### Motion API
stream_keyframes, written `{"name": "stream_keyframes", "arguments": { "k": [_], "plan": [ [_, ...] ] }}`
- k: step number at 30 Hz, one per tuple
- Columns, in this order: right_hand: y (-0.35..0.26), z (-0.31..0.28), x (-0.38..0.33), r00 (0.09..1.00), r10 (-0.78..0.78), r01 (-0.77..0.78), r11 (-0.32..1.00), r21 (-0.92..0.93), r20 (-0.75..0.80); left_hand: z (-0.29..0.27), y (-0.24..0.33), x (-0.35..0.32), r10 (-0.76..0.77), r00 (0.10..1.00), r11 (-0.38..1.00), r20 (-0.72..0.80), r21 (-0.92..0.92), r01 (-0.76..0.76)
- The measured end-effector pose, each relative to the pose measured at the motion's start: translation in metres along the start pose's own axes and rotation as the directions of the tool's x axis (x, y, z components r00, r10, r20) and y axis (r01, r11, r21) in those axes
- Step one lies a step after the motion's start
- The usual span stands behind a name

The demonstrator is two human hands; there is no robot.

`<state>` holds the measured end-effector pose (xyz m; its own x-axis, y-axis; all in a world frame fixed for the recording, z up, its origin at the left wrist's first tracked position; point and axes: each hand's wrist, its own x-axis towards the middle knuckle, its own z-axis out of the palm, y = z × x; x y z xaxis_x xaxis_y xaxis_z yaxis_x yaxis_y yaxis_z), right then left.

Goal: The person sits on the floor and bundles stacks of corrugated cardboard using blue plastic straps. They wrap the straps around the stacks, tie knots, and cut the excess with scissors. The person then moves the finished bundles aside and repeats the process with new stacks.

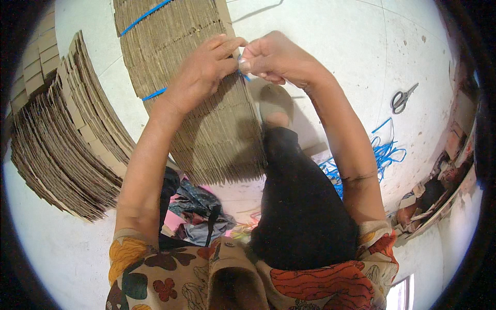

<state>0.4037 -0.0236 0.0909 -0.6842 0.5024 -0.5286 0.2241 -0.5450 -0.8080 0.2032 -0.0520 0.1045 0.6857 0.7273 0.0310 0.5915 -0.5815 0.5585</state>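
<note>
A long stack of brown cardboard sheets (pixel 206 121), packed edge to edge, lies in front of me. One blue strap (pixel 154 94) crosses it and passes beneath my left hand; another blue strap (pixel 144 17) crosses farther away. My left hand (pixel 206 70) rests over the stack's right edge, its thumb and forefinger pinched at the strap. Closed and meeting those fingertips, my right hand (pixel 279 59) grips the strap at the same edge. A short bit of blue shows just below the fingertips. The exact hold is partly hidden by the fingers.
More cardboard stacks (pixel 62 155) stand at the left. Black-handled scissors (pixel 402 101) lie on the pale floor at the right, beyond a tangle of blue strapping (pixel 385 152). Crumpled cloth (pixel 199 206) lies near my legs. Scraps (pixel 423 201) line the right wall.
</note>
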Motion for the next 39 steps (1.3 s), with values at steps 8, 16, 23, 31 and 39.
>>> {"name": "stream_keyframes", "arguments": {
  "k": [8,16,23,31,39],
  "plan": [
    [-0.039,-0.012,0.003,0.788,-0.615,0.480,0.605,0.636,-0.010,0.023,0.003,-0.028,-0.274,0.928,0.935,-0.251,-0.295,0.197],
    [0.041,0.042,-0.025,0.993,0.114,-0.060,0.702,0.710,-0.029,0.024,0.048,-0.025,-0.673,0.594,0.739,-0.440,-0.418,0.528],
    [0.037,0.087,-0.009,0.984,-0.065,0.179,0.302,0.936,-0.167,0.007,0.045,-0.004,-0.973,0.220,0.053,0.066,-0.867,0.495],
    [0.016,0.061,-0.015,0.975,-0.005,0.094,0.913,0.396,-0.220,-0.005,0.009,-0.009,-0.724,0.502,-0.102,0.473,-0.794,0.600],
    [0.025,0.032,0.006,0.805,-0.523,0.215,0.697,-0.684,-0.280,-0.010,-0.001,-0.035,-0.570,0.809,0.798,0.144,-0.138,0.587]
  ]
}}
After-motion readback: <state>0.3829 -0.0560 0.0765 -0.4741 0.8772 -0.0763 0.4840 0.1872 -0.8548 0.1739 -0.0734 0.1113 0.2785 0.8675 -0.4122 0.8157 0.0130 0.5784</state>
